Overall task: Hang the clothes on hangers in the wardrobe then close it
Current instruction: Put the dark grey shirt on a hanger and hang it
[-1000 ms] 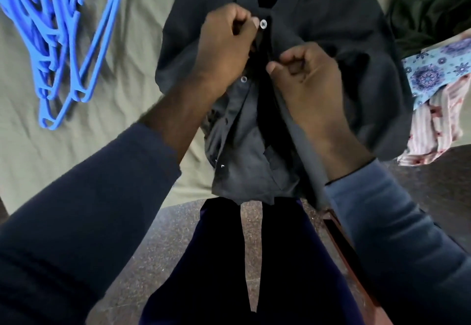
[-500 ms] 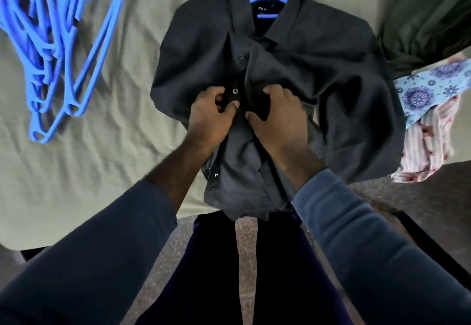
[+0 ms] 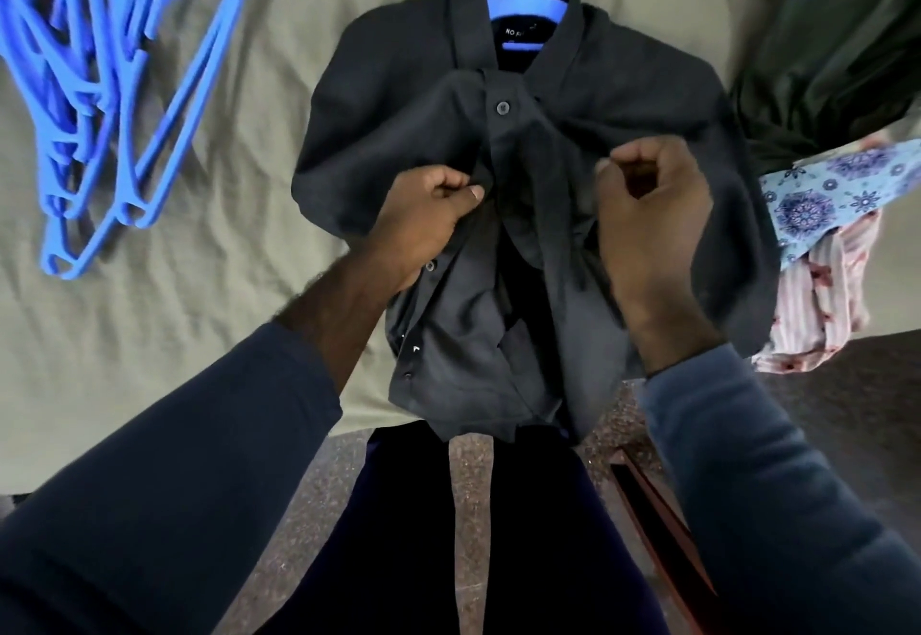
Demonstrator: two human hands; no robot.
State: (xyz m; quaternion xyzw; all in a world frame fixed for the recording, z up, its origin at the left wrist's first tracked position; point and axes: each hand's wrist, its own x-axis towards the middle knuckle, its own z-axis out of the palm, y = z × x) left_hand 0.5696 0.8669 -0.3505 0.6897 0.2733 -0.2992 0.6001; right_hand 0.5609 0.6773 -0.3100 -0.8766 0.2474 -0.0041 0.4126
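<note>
A dark grey shirt (image 3: 408, 101) lies on the bed with a blue hanger (image 3: 533, 1) inside its collar, the hook pointing away from me. Its top button is fastened. My left hand (image 3: 428, 216) pinches the shirt's left front edge near the placket, thumb against curled fingers. My right hand (image 3: 648, 216) hovers over the right front with its fingers curled; whether it pinches fabric I cannot tell. The wardrobe is out of view.
A heap of several blue hangers (image 3: 99, 86) lies at the left on the olive bedsheet (image 3: 199, 310). A dark green garment (image 3: 837, 61), a blue patterned cloth (image 3: 837, 196) and a pink striped cloth (image 3: 822, 305) sit at the right. A wooden bed frame edge (image 3: 658, 525) shows below.
Both hands moved down from the top button, now fastened, to the shirt's middle. Since half a second ago the right hand has lifted off the placket and drifted right.
</note>
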